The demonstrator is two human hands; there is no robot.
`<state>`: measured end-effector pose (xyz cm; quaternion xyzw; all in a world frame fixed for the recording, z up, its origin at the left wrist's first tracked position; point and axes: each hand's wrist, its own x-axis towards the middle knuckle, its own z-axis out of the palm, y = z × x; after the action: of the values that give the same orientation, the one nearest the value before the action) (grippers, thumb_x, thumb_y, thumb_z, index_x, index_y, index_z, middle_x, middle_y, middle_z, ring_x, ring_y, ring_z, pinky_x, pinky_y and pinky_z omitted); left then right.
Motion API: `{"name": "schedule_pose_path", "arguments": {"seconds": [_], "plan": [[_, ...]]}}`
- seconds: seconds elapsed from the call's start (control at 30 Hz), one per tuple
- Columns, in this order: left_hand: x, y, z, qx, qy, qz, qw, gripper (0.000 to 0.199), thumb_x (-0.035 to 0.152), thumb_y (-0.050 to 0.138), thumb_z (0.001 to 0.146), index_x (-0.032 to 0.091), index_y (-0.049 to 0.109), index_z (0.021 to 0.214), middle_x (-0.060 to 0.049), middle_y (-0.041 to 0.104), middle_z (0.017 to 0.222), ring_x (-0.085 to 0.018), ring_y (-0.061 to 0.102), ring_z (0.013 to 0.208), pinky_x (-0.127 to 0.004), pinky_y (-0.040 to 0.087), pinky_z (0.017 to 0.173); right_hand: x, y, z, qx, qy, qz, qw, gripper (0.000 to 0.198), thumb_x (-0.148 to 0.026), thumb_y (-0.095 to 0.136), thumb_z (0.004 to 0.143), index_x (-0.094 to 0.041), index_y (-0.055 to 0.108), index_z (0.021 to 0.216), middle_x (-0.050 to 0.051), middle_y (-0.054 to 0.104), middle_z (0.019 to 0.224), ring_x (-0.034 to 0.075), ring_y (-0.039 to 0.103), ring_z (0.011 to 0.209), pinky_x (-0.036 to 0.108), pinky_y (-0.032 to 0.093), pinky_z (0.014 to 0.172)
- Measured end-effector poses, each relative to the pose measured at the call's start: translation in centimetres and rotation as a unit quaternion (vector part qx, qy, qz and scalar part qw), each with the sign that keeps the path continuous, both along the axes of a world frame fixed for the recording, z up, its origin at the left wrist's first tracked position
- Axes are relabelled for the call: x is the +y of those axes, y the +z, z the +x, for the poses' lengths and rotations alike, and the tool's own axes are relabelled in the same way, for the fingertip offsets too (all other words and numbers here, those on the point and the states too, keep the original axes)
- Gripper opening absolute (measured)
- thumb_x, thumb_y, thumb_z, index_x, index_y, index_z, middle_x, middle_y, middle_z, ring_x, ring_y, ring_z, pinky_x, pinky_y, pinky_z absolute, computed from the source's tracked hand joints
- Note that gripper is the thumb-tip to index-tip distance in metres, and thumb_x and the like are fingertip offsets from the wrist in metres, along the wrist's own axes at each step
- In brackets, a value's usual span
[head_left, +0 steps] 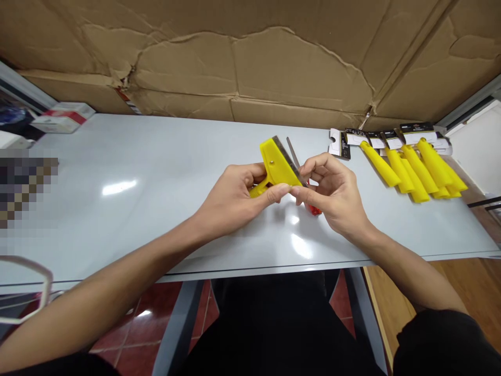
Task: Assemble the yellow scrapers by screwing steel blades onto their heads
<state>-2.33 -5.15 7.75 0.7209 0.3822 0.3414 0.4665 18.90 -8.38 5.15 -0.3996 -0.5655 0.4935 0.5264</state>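
A yellow scraper with a dark metal blade along its head is held above the table, its head tilted. My left hand is closed round its handle, with the thumb stretched along the lower part of the head. At the blade's lower right end, my right hand has its thumb and bent fingers gripping the corner. Behind the scraper lies a tool with a slim grey metal end and a red part; its middle is hidden by the scraper and my right hand.
Several yellow scrapers or handles with black-and-white cards lie at the right of the light table. A loose card is beside them. A white-and-red box stands back left. Cardboard walls the rear edge.
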Motion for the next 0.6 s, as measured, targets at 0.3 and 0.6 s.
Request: {"name": "schedule_pose_path", "arguments": {"seconds": [0.3, 0.6], "plan": [[-0.8, -0.1, -0.1, -0.003, 0.023, 0.03, 0.999, 0.039, 0.062, 0.093, 0.082, 0.025, 0.087, 0.092, -0.003, 0.086, 0.092, -0.02, 0.078, 0.081, -0.028, 0.064, 0.073, -1.1, 0.9, 0.0, -0.058, 0.025, 0.056, 0.996, 0.046, -0.049, 0.089, 0.086, -0.017, 0.063, 0.107, 0.005, 0.066, 0.113, 0.006, 0.064, 0.101, 0.017, 0.061, 0.079], [2.2, -3.4, -1.5, 0.115, -0.081, 0.38, 0.914, 0.015, 0.035, 0.067, 0.1, 0.028, 0.08, 0.098, -0.009, 0.081, 0.085, -0.025, 0.073, 0.076, -0.037, 0.059, 0.06, 3.0, 0.3, 4.7, -0.405, -0.086, 0.033, 0.91, 0.042, -0.051, 0.07, 0.098, -0.018, 0.065, 0.123, 0.003, 0.066, 0.082, 0.006, 0.055, 0.07, 0.021, 0.04, 0.065]]}}
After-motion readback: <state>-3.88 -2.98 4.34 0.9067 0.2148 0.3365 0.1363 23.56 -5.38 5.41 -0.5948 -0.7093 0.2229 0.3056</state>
